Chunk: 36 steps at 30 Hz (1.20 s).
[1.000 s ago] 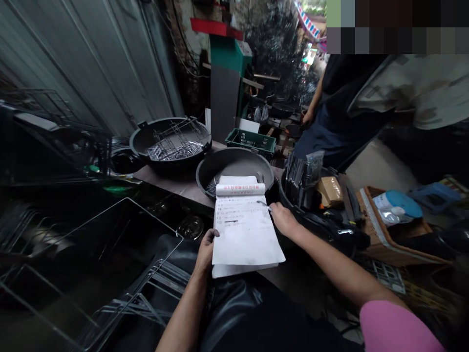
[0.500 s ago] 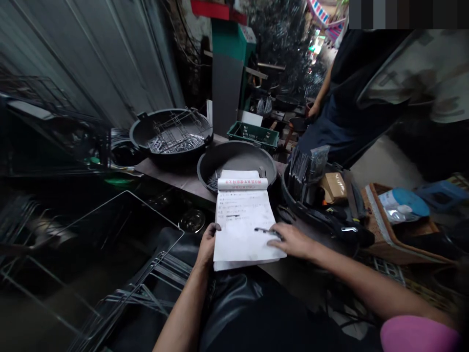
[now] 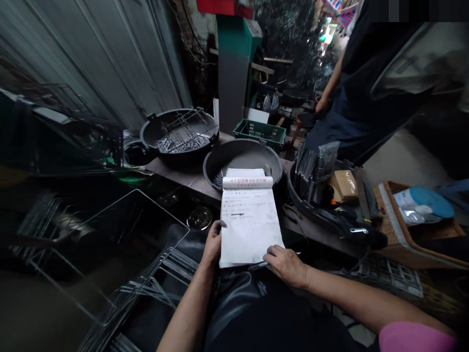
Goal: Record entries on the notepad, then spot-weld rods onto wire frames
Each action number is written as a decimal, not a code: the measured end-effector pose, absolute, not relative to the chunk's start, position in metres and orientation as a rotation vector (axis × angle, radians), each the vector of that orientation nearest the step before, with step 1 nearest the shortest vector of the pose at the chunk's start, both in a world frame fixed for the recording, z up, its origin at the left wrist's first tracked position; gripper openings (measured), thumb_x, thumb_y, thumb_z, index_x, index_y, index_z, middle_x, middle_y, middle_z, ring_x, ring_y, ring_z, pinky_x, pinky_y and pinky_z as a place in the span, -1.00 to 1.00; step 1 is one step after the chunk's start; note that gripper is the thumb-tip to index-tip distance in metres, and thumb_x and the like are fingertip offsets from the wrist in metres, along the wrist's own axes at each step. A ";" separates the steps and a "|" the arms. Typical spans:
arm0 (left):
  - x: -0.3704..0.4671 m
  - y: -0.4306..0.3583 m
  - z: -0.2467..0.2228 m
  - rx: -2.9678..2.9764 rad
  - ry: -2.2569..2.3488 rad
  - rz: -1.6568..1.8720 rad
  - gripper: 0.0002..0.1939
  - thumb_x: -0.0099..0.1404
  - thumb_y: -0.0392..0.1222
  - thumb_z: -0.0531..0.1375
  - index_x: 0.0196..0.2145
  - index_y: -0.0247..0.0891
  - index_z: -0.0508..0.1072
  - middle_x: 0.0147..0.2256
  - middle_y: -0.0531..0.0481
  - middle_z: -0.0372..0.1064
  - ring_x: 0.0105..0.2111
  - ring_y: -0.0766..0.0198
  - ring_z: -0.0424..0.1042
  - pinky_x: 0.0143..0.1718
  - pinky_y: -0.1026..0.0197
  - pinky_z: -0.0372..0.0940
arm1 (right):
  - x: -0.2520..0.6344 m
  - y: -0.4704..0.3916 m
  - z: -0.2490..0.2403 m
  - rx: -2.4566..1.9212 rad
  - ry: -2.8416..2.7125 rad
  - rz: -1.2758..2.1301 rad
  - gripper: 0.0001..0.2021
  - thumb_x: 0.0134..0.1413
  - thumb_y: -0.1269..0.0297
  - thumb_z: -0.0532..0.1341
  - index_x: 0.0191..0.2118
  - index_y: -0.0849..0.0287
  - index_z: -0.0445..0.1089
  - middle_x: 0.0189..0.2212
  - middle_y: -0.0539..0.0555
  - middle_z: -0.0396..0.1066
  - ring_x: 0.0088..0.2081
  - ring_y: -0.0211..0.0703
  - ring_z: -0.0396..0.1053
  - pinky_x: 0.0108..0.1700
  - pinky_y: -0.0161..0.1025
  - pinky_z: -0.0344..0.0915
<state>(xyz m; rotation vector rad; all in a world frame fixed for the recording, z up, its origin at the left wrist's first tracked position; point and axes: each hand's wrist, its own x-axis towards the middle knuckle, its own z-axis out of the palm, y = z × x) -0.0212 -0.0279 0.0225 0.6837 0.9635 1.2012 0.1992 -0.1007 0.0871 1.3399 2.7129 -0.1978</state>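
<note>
A white paper pad [image 3: 251, 239] with handwritten lines and a rolled-over top sheet [image 3: 247, 182] printed in red lies tilted above my lap. My left hand [image 3: 213, 243] grips its left edge, thumb on top and the other fingers hidden underneath. At the pad's lower right corner is my right hand [image 3: 286, 264], its fingers curled around a dark pen [image 3: 258, 266]. The pen points left, just below the pad's bottom edge. Whether the right fingers also pinch the paper, I cannot tell. Behind the pad's top sits a round black pan [image 3: 242, 151] with some thin metal pieces.
Another pan [image 3: 179, 149] holds wire pieces at the left back. On the right stand a pan with wire bundles [image 3: 306, 166] and a wicker basket [image 3: 395, 220]. Bent wire frames [image 3: 161, 274] lie by my left arm. Another person [image 3: 348, 98] stands at the back right.
My right hand has moved down from over the page to its lower right corner, its fingers curling in and the pen now below the paper. My left hand keeps its hold.
</note>
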 end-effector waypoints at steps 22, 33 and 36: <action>-0.021 -0.026 0.024 0.720 0.974 1.204 -0.26 -0.09 -0.14 0.30 0.07 -0.19 0.19 -0.05 -0.15 0.31 -0.11 0.10 0.33 -0.10 0.08 0.23 | 0.194 -0.099 0.078 1.327 2.627 -0.299 -0.85 0.09 0.43 0.01 -0.31 0.20 0.31 -0.31 0.11 0.31 -0.29 -0.19 0.24 -0.41 -0.33 0.12; -0.020 -0.024 0.023 0.661 0.989 1.203 -0.30 -0.08 -0.21 0.29 0.05 -0.19 0.18 -0.10 -0.12 0.36 -0.17 0.14 0.38 -0.17 0.13 0.29 | 0.195 -0.100 0.077 1.344 2.649 -0.302 -0.85 0.08 0.44 0.01 -0.31 0.19 0.31 -0.31 0.11 0.31 -0.29 -0.18 0.25 -0.39 -0.32 0.13; -0.021 -0.023 0.019 0.668 1.004 1.205 -0.32 -0.08 -0.20 0.29 0.03 -0.21 0.21 -0.12 -0.13 0.37 -0.17 0.14 0.38 -0.15 0.12 0.28 | 0.196 -0.100 0.075 1.346 2.662 -0.293 -0.85 0.08 0.44 0.01 -0.31 0.19 0.30 -0.32 0.10 0.31 -0.29 -0.19 0.25 -0.39 -0.33 0.12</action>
